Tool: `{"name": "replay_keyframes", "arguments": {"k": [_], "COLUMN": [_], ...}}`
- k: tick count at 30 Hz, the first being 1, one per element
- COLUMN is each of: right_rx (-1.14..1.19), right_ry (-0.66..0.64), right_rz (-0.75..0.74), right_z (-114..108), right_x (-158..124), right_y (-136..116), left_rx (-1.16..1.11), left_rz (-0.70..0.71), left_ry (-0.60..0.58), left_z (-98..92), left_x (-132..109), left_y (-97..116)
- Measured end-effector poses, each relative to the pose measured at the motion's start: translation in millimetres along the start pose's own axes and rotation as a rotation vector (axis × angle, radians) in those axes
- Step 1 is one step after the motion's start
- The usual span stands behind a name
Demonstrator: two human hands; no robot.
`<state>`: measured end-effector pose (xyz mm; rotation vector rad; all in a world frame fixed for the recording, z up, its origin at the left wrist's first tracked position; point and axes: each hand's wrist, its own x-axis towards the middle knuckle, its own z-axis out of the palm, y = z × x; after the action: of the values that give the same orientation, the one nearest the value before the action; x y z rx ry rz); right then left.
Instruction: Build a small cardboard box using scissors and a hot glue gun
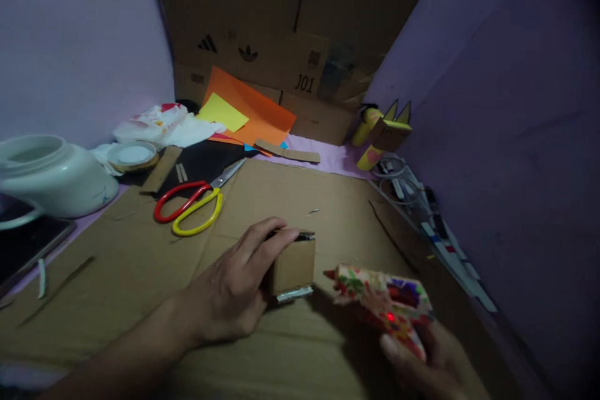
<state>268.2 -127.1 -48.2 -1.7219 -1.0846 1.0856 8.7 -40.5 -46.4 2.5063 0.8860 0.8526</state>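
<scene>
My left hand [237, 281] grips a small cardboard box [294, 265] from its left side, fingers over the top edge. A shiny silvery strip [294, 294] sticks out along the box's lower front edge. In my right hand [431, 359] is a floral-patterned glue gun [370, 287] with a red light glowing on its body. Its nozzle points left at the box, with a small gap between them. Both hands are over a flat cardboard sheet [262, 194].
Scissors [199, 203] with red and yellow handles lie left of the box. A white pot [60, 175] stands far left. Orange paper [253, 106] leans at the back by a large carton [262, 19]. Along the right wall are a coiled cable [398, 187] and a yellow-and-brown craft piece [382, 131].
</scene>
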Motion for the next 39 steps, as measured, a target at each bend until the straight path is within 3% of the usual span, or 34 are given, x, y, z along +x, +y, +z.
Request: {"name": "replay_keyframes", "arguments": {"k": [5, 7, 10, 12, 14, 16, 18, 20, 21, 23, 25, 29, 39], "right_rx": [0.169, 0.2, 0.125, -0.019, -0.319, -0.7, -0.874, -0.672, -0.519, -0.35, -0.314, -0.252, -0.161], "right_ry": [0.007, 0.014, -0.087, -0.071, -0.023, 0.109, 0.232, 0.149, -0.023, -0.264, -0.343, -0.379, -0.336], "right_rz": [0.049, 0.076, 0.088, 0.023, -0.075, -0.19, -0.342, -0.575, -0.681, -0.808, -0.9, -0.911, -0.888], "right_z": [-10, -6, 8, 16, 18, 16, 12, 12, 15, 22, 32, 44, 45], "right_x": [41, 57, 76, 86, 92, 93, 87, 77, 71, 61, 55, 54, 62], "right_y": [-8, -15, -25, -30, -34, -40, -46, -50, -51, -49, -44, -29, -16], "left_rx": [-0.067, -0.081, -0.101, -0.116, -0.134, -0.156, -0.18, -0.2, -0.213, -0.244, -0.271, -0.303, -0.248], "left_rz": [-0.066, -0.089, -0.145, -0.185, -0.211, -0.24, -0.281, -0.314, -0.326, -0.341, -0.348, -0.363, -0.313], "left_ry": [0.047, 0.059, 0.068, 0.074, 0.07, 0.067, 0.066, 0.068, 0.063, 0.044, 0.02, -0.015, -0.168], "left_z": [1.4, 1.3, 1.8, 2.8, 4.1, 5.2, 5.9, 6.3, 6.5, 7.3, 8.5, 10.9, 13.5], "left_x": [-1, -1, 0, 0, 1, 2, 2, 1, 1, 0, -1, 2, 1], "left_y": [1, 2, 3, 5, 6, 7, 7, 7, 7, 7, 6, 7, 5]}}
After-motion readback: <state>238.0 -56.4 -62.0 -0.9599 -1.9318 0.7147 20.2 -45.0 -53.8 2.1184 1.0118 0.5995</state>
